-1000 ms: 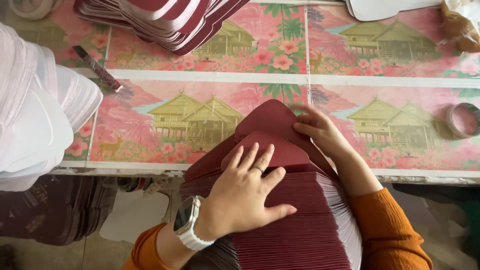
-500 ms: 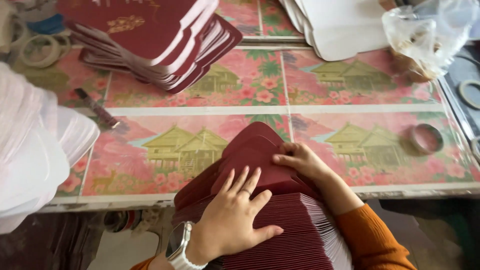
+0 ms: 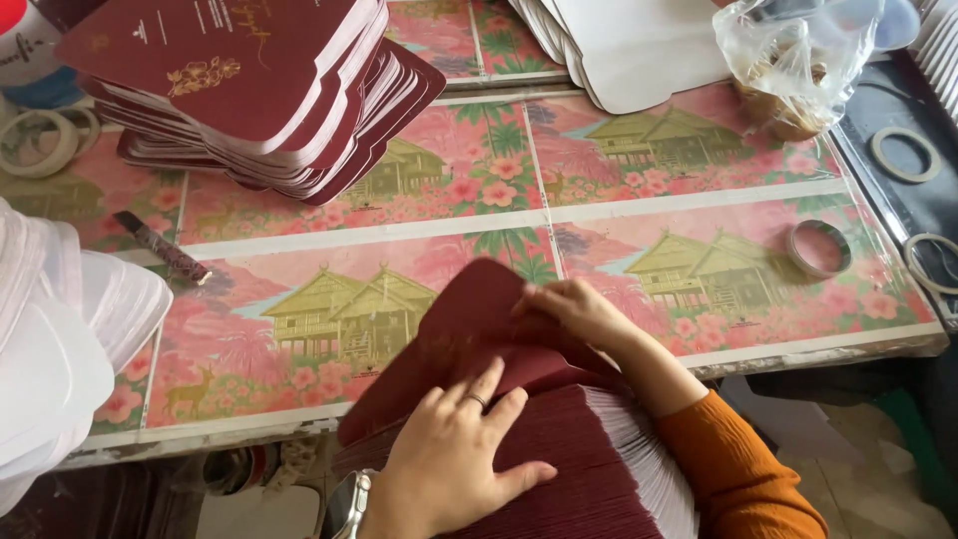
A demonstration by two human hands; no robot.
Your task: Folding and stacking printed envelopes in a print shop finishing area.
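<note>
The left hand [image 3: 454, 461] lay flat, fingers spread, palm pressed on a thick fanned stack of maroon cards [image 3: 559, 469] at the near table edge; it gripped nothing. A ring showed on one finger and a pale wristwatch [image 3: 344, 507] on the wrist. The right hand [image 3: 579, 311], in an orange sleeve [image 3: 733, 469], reached over the stack and pinched the lifted edge of the top card [image 3: 469, 329], which curved up, blurred. The cards looked matte and stiff, with rounded corners and white edges. Beneath ran a glossy table cover [image 3: 479, 205] printed with pink flowers and yellow houses. A dark pen-like stick [image 3: 160, 247] lay left; white shaped sheets [image 3: 50, 349] piled at the left edge. A tape ring [image 3: 818, 248] sat right. Farther off stood a second maroon pile with gold print [image 3: 249, 90], white card blanks [image 3: 639, 50] and a clear plastic bag [image 3: 798, 65].
</note>
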